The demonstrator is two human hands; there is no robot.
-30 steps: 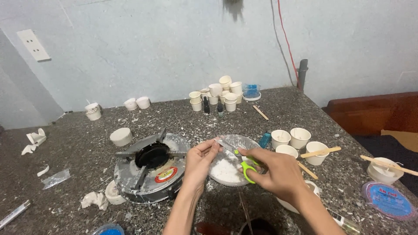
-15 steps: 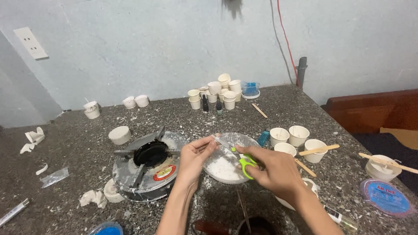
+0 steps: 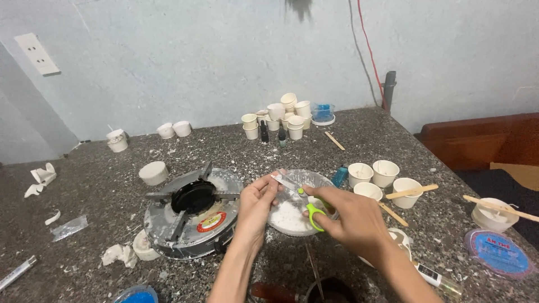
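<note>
Landmark: clear round plastic dish with white powder [image 3: 292, 216], mid-counter.

Right hand [image 3: 351, 216]: grip clamped on green-handled scissors [image 3: 306, 202], fingers through the loops. Blades run up-left over the dish toward the left fingertips. Can't tell whether the blades are parted.

Left hand [image 3: 258, 202]: thumb and fingers pinched together on a small pale piece right at the blade tips, too small to identify. It is held above the dish, likely so offcuts land in the powder, not on the speckled grey stone counter [image 3: 393, 140].

Left of the dish, touching or nearly: round grey metal gas burner with black centre [image 3: 193, 210]. It carries a red and yellow oval sticker on the near rim, facing the dish.

Right of the dish: four small white paper cups [image 3: 384, 177], grouped close, presumably for reach. A flat wooden stick [image 3: 412, 191] is laid across one.

Just beyond the dish's far-right edge: small blue object [image 3: 339, 175], kind unclear.

Far right of the dish: round flat lid with blue label and pink border [image 3: 497, 252], lying face up. Above it a white tub [image 3: 493, 216] with another stick across it.

Behind the dish, near the wall: stacked white cups [image 3: 281, 115], small dark bottles and a blue-tinted clear container [image 3: 323, 112].

Near right of the dish: slim white tube with a dark label band [image 3: 432, 276].

Far left: crumpled white scraps [image 3: 42, 177] and a clear wrapper [image 3: 68, 227].
</note>
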